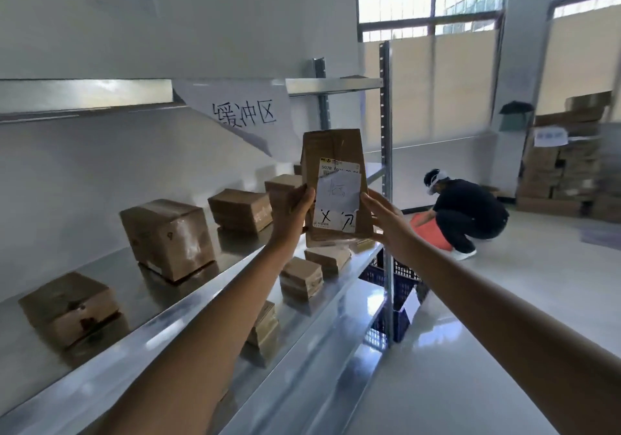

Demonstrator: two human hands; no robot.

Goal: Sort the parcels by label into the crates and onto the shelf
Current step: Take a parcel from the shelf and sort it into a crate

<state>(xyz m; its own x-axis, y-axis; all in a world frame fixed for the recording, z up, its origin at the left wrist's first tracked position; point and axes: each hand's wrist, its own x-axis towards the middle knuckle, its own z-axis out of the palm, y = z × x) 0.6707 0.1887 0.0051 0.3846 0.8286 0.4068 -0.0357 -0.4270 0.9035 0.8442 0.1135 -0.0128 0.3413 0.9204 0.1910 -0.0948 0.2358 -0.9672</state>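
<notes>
I hold a brown cardboard parcel [332, 152] upright at arm's length, its white label with handwritten marks facing me. My left hand [295, 206] grips its left edge and my right hand [383, 216] grips its right edge. The parcel hovers above the right end of the metal shelf [208, 287]. Several brown parcels lie along that shelf, the largest [168, 236] in the middle, another [67, 307] at the near left. Smaller parcels [302, 276] rest on the lower level. A dark blue crate [400, 300] stands on the floor beyond the shelf's end.
A paper sign with handwritten characters [245, 115] hangs on the shelf's upper board. The shelf post [386, 166] rises just right of the parcel. A person in black [467, 213] crouches on the floor over a red crate [430, 233]. Stacked cartons [564, 166] line the far right wall.
</notes>
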